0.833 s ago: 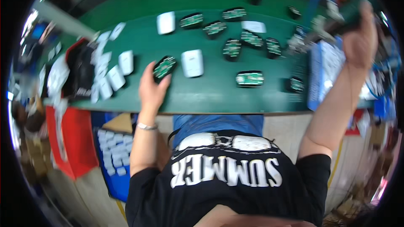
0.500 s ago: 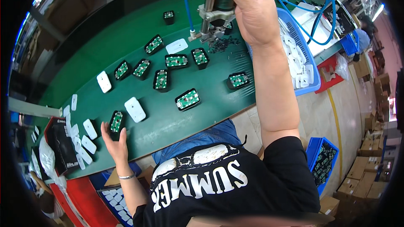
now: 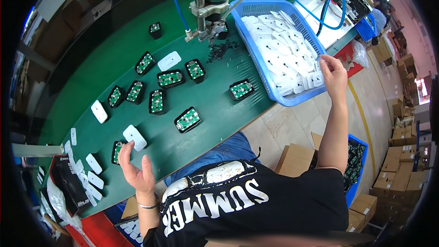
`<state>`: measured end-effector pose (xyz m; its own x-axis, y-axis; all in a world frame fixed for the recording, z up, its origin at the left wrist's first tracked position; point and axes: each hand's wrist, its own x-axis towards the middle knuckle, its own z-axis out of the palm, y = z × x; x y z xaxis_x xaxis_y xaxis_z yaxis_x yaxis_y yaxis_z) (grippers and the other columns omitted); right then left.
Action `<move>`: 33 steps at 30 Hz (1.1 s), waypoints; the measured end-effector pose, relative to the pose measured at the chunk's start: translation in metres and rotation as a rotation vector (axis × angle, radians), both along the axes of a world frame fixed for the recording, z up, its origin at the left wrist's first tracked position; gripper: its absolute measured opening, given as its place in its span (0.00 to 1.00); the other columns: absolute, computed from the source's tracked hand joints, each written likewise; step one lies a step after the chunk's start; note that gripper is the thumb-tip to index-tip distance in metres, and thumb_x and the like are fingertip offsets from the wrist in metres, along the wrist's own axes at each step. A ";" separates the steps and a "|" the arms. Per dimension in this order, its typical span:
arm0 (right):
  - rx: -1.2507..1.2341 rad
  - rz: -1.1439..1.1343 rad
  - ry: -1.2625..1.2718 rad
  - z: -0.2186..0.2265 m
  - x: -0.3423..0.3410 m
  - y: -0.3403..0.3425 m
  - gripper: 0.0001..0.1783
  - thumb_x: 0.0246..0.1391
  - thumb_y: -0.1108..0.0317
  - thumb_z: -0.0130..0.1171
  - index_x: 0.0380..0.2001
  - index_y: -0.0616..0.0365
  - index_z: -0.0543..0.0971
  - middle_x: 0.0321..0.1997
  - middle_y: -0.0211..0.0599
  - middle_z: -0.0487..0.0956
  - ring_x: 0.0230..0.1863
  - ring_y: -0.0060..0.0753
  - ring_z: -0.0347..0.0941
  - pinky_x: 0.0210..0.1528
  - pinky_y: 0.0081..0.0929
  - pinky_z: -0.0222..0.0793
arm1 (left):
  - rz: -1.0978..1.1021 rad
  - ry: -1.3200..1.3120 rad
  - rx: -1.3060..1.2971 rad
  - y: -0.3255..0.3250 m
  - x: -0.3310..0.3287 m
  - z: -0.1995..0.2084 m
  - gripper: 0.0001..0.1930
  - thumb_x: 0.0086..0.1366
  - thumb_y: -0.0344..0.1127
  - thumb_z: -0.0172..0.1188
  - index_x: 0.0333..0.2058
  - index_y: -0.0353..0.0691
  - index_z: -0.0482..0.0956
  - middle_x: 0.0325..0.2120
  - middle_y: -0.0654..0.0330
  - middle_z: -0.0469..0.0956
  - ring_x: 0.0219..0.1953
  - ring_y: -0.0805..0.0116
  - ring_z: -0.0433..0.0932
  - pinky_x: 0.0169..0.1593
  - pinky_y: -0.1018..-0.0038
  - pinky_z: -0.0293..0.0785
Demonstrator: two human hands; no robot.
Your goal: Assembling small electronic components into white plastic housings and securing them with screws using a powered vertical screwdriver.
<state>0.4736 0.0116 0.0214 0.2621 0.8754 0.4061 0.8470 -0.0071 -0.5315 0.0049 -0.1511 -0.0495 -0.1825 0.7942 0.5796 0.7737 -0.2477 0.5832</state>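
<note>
The right hand (image 3: 333, 71) pinches a thin, light, stiff white plastic cover (image 3: 318, 78) by its edge at the blue plastic basket (image 3: 292, 98), while the left hand (image 3: 135, 169) hovers, fingers loosely spread, beside a small, fragile black case with green circuit board (image 3: 118, 151).

Bright, even indoor light — soft shadows, sharp centre, heavy fisheye bending, black rim.

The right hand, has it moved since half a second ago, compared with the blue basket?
Yes. The right hand has left the pneumatic tool and crossed to the blue basket's far side, fingers now at a white cover near its rim.
</note>
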 end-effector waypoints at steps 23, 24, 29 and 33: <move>0.004 -0.093 -0.388 -0.040 0.015 0.009 0.06 0.42 0.66 0.60 0.22 0.55 0.75 0.26 0.33 0.75 0.27 0.37 0.73 0.27 0.30 0.67 | -0.207 0.110 -0.023 0.050 0.031 0.014 0.14 0.52 0.28 0.57 0.38 0.32 0.72 0.36 0.51 0.74 0.41 0.53 0.71 0.51 0.58 0.63; 0.004 -0.097 -0.387 -0.039 0.011 0.004 0.06 0.42 0.66 0.60 0.22 0.55 0.75 0.26 0.33 0.75 0.27 0.37 0.73 0.27 0.30 0.67 | -0.228 0.114 -0.020 0.052 0.030 0.015 0.13 0.51 0.28 0.57 0.38 0.32 0.72 0.36 0.51 0.74 0.41 0.53 0.71 0.51 0.59 0.64; 0.272 0.329 -0.238 -0.013 -0.049 -0.033 0.03 0.42 0.70 0.60 0.21 0.56 0.76 0.23 0.35 0.74 0.23 0.35 0.71 0.23 0.26 0.66 | -0.289 0.009 -0.071 0.045 0.033 0.019 0.14 0.50 0.24 0.58 0.38 0.31 0.72 0.36 0.50 0.75 0.38 0.55 0.73 0.45 0.67 0.69; 0.322 0.871 -0.212 -0.002 -0.110 -0.070 0.07 0.34 0.72 0.58 0.24 0.58 0.78 0.24 0.34 0.75 0.23 0.33 0.71 0.22 0.26 0.66 | -0.761 -1.035 -0.607 0.061 0.067 0.032 0.24 0.62 0.32 0.49 0.56 0.35 0.56 0.41 0.53 0.71 0.33 0.70 0.74 0.33 0.80 0.72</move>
